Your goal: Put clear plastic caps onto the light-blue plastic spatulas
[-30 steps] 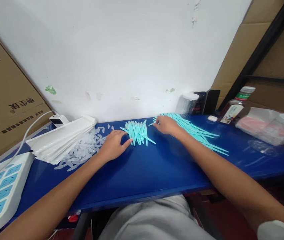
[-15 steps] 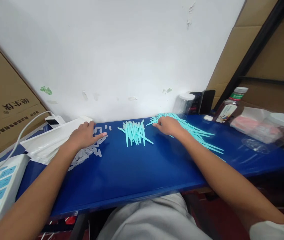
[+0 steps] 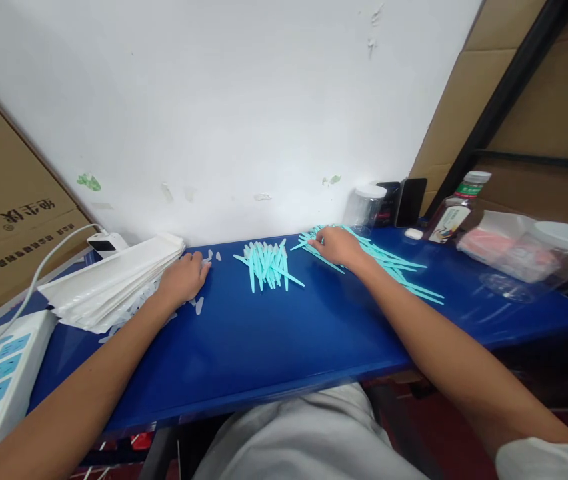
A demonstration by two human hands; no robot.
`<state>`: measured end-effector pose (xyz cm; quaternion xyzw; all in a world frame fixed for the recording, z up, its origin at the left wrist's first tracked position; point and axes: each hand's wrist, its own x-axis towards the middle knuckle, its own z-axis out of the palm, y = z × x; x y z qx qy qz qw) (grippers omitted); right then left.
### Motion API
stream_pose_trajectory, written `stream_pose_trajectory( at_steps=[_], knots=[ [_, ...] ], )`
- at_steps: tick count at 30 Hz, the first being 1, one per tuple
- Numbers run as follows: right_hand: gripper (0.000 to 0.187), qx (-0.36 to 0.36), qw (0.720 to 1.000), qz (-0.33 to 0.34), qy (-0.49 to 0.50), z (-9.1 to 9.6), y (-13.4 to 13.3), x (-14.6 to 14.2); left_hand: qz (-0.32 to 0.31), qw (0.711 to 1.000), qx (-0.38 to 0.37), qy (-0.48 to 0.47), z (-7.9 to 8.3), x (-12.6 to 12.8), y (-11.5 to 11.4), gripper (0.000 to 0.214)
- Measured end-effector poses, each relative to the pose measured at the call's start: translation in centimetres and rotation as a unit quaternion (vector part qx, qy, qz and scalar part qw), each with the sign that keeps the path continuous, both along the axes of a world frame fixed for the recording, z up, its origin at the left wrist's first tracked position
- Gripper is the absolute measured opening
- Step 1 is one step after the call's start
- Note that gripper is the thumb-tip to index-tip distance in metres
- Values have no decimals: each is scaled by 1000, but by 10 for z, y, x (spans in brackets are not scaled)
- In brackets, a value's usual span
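Note:
My left hand point(image 3: 184, 277) is at the pile of small translucent plastic pieces point(image 3: 199, 305), its fingers curled down and thumb drawn in close. Whatever lies between those fingertips is too small to make out. My right hand point(image 3: 337, 245) pinches at the near end of the loose heap of thin tapered teal plastic sticks point(image 3: 389, 260); one stick slants out below its fingers. Between the hands lies a bunch of teal sticks point(image 3: 269, 267), with whitish translucent pieces on their far ends.
White plastic sleeves point(image 3: 114, 280) lie stacked at left, beside a power strip point(image 3: 7, 373) and a white charger point(image 3: 107, 243) with a cable. On the right stand a lidded clear jar point(image 3: 367, 207), phones point(image 3: 411, 202), a bottle point(image 3: 457, 210) and a pink-filled bag point(image 3: 507, 250). A white wall backs the blue table point(image 3: 274, 347).
My left hand has shifted right and toward me over the translucent pieces, its fingers and thumb closing. My right hand has barely moved; a teal stick now shows slanting out beneath it.

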<state>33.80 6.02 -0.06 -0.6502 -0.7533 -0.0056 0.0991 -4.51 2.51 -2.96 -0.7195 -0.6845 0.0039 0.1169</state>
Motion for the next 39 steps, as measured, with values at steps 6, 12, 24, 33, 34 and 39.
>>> stream_pose_trajectory(
  at_steps=[6,12,24,33,34,39],
  knots=[
    [36,9,1000,6,3,0,-1,-1,-29,999,-14,27,4,-1,2,55],
    [34,15,1000,14,9,4,-5,-4,-32,999,16,33,22,-3,-2,55],
    [32,6,999,32,23,4,-12,-11,-387,916,-8,-105,-2,100,-68,41],
    [30,22,997,73,27,4,-21,-21,-442,886,31,-135,-10,107,-63,33],
    [29,28,995,91,30,5,-23,-22,-442,885,28,-146,-9,107,-62,32],
    [27,-43,952,280,116,14,-38,-27,-427,875,34,-225,4,100,-58,27]
  ],
)
